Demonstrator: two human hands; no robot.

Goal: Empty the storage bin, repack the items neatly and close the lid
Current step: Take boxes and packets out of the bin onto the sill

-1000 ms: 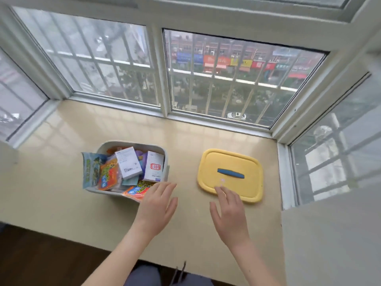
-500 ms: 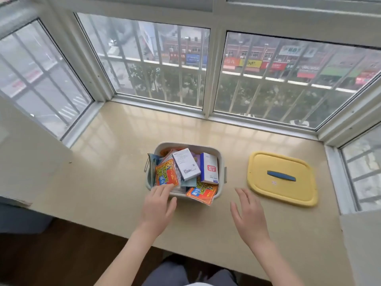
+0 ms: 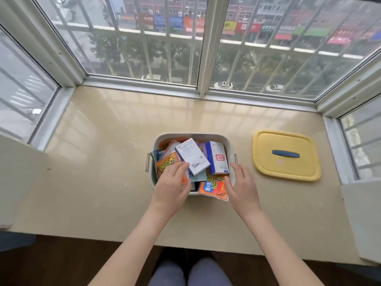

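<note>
Off-white rounded plastic storage bin [image 3: 193,135]; inside, a white cardboard box with grey print [image 3: 191,156], a white box edged blue with a red square mark [image 3: 217,156], and orange foil packets lettered yellow [image 3: 213,186]. Yellow rounded-square plastic lid [image 3: 266,170], dark blue handle [image 3: 285,154]. Beige glossy stone window ledge [image 3: 103,162].

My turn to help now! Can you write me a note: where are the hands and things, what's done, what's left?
Left hand: open, fingers resting on packets in the bin.
Right hand: open, at the bin's right edge.
Bin: on the windowsill, full of boxes and packets; an orange packet hangs over its near rim.
Lid: off, flat on the sill right of the bin.
Done: lid off. Left: empty the bin, repack neatly, close the lid.
</note>
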